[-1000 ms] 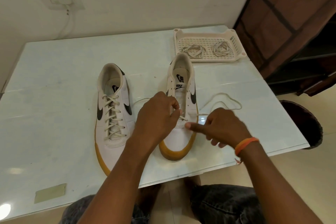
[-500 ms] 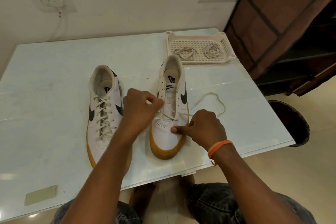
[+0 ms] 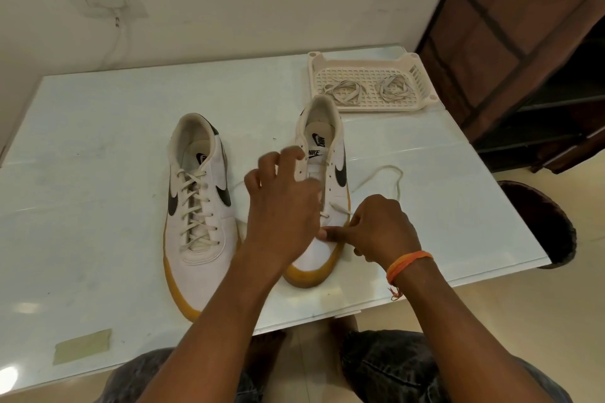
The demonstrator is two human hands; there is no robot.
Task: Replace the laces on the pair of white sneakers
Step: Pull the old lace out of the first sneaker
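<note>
Evidently the step in hand is stripping the old lace (image 3: 389, 178) out of the right-hand sneaker (image 3: 322, 180), whose upper eyelets already stand bare while only the lowest crossings remain near the toe. The left hand (image 3: 281, 206) hovers over the tongue with its fingers spread and curled; motion blur hides whether the fingertips pinch a strand, so I cannot tell if it holds anything. The right hand (image 3: 376, 229) sits just below and outboard of it, fingers curled, thumb stretched inward along the vamp, pressing on the shoe right beside the last crossing; it seems to pin the lace there, though the strand under the thumb is not plainly visible. From that grip the freed lace runs outward and loops on the table (image 3: 98, 206). The other sneaker (image 3: 199, 206), fully laced, lies just inboard of the left hand. Beyond both hands, past the heel of the worked shoe, a tray (image 3: 422, 75) holds two coiled laces (image 3: 343, 91), probably the replacements. The next move likely calls for drawing the remaining crossings free of the bottom eyelets while the shoe is held steady, then reaching forward to the tray.
</note>
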